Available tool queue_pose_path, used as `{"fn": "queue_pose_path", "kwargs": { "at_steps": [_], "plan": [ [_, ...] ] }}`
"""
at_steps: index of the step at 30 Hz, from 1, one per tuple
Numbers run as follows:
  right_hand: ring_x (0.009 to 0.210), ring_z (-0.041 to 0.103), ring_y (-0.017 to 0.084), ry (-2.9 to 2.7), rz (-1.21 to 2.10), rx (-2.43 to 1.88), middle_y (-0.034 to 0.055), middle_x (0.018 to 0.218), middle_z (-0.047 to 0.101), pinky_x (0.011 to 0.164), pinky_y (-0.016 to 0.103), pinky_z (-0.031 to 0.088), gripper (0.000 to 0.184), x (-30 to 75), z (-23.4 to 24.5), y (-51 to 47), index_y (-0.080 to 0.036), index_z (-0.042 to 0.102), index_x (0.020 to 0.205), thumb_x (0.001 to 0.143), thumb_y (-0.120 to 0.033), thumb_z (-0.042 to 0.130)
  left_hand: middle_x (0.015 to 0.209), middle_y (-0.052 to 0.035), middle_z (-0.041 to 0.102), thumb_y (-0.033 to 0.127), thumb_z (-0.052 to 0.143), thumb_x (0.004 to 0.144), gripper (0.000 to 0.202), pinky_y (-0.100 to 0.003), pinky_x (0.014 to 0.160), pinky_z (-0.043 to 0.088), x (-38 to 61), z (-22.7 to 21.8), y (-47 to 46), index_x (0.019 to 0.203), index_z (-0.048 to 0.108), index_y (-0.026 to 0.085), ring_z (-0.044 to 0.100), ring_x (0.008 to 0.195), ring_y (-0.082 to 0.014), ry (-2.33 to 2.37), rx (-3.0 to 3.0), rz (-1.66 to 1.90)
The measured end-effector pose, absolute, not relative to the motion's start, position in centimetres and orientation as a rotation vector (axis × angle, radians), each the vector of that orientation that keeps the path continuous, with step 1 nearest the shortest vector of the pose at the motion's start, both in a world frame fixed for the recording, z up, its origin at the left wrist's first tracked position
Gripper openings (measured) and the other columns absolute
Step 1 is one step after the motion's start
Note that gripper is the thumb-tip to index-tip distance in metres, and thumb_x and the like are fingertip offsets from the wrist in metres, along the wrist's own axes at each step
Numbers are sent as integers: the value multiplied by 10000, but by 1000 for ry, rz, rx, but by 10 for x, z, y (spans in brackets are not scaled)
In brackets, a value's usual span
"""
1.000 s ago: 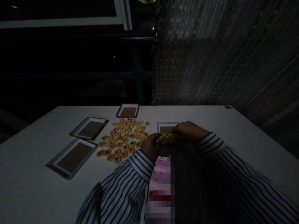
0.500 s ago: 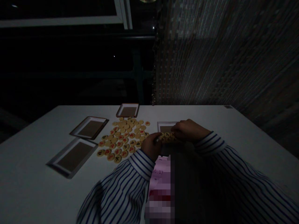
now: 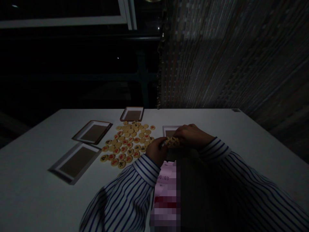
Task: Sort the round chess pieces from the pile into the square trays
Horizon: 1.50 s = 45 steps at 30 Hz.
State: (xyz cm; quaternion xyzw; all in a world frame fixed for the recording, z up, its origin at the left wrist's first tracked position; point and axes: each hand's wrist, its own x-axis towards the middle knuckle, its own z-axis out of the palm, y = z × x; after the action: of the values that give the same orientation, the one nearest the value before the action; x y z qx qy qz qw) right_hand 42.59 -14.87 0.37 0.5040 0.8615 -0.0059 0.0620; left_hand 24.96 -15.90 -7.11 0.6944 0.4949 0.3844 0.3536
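A phone (image 3: 164,177) is lying on the near side of a white tabletop (image 3: 31,180), its pink screen glowing and showing "00:03", the lower part blurring into blocks. A small dark patch (image 3: 236,110) is marking the far right corner. Behind, a string curtain (image 3: 205,58) is hanging on the right, and a pale frame (image 3: 67,22) is crossing the upper left.

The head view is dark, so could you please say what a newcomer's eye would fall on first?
Probably the pink-lit phone screen at bottom centre, the brightest patch. Next come the xiangqi pieces, left of centre on the white table, then the left hand and right hand to their right, at a small cluster of pieces.
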Motion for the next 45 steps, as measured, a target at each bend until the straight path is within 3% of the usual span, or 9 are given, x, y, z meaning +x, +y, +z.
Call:
{"fn": "queue_pose_path", "kwargs": {
  "at_steps": [11, 18, 25, 30, 45],
  "plan": [
    [903, 564, 198, 2635, -21, 1470, 46, 952, 657, 752, 344, 340, 229, 427, -3, -146, -258, 647, 911, 786, -226, 459, 971, -71, 676, 83, 566, 703, 305, -346, 836, 491, 248, -69, -160, 983, 650, 172, 618, 903, -184, 1265, 1793, 1016],
    [951, 549, 210, 2680, 85, 1611, 55, 1016, 642, 812, 380, 325, 304, 427, 1, -147, -238, 613, 1023, 777, -190, 440, 976, -83, 671, 90, 561, 702, 301, -356, 840, 486, 248, -68, -159, 983, 644, 159, 617, 895, -187, 1277, 1800, 1014],
    [956, 549, 206, 2818, 353, 1862, 82, 1021, 646, 854, 360, 315, 306, 427, 16, -151, -161, 612, 1035, 802, -194, 417, 899, -77, 677, 168, 548, 724, 248, -304, 756, 510, 245, -52, -159, 951, 646, 143, 629, 801, -162, 1349, 1617, 1292],
    [942, 554, 212, 2890, 417, 1965, 84, 1020, 649, 845, 349, 328, 306, 427, 23, -154, -139, 617, 1031, 812, -199, 412, 970, -93, 669, 231, 557, 733, 254, -285, 767, 505, 237, -36, -160, 948, 637, 123, 620, 864, -164, 1312, 1478, 1500],
    [896, 573, 201, 3004, 536, 2070, 77, 982, 665, 819, 331, 346, 299, 431, 38, -165, -130, 615, 1026, 837, -208, 396, 873, -66, 681, 326, 584, 728, 270, -284, 762, 494, 193, -3, -135, 904, 654, 133, 620, 809, -158, 1368, 1639, 1640]
  ]
}}
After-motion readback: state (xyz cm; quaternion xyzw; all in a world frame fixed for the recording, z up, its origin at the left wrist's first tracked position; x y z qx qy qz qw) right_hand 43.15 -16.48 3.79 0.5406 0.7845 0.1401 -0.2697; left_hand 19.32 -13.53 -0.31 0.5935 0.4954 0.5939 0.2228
